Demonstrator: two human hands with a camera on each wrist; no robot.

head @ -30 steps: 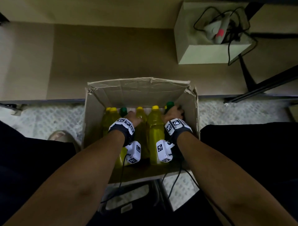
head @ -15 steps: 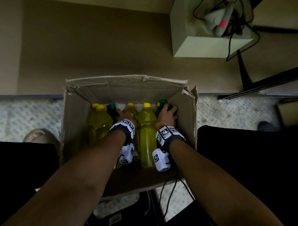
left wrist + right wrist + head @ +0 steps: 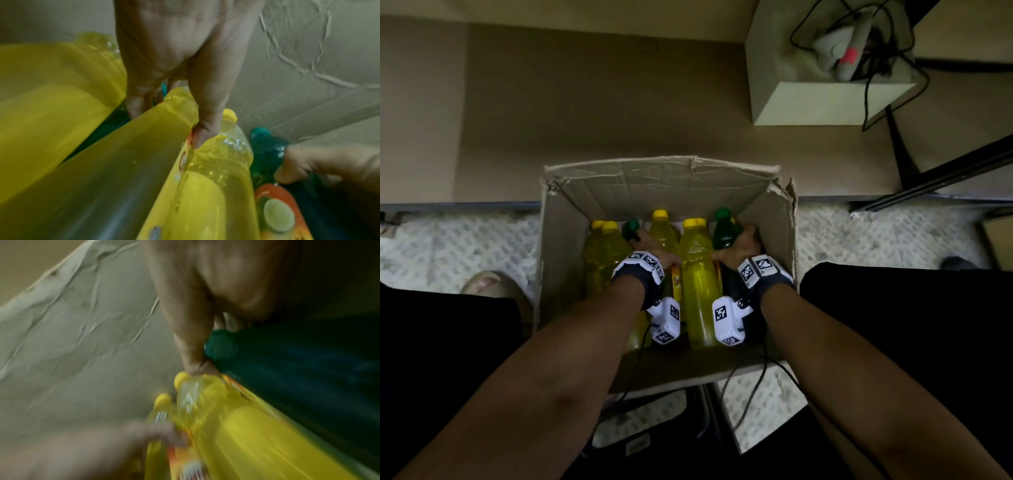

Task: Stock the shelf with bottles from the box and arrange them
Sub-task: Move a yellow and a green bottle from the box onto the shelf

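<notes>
Stocking barely begun: box [image 3: 774, 219], frame centre, holds yellow bottles [image 3: 698, 274]; right hand [image 3: 739, 245] grips a green bottle [image 3: 724, 233], left hand [image 3: 654, 248] apparently another [image 3: 632, 228]; no shelf visible.

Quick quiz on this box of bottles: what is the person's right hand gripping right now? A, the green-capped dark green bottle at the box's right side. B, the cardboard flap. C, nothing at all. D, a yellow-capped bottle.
A: in the head view the right hand is wrapped around the dark green bottle with the green cap, next to the right wall of the cardboard box; the yellow bottles stand to its left.
</notes>
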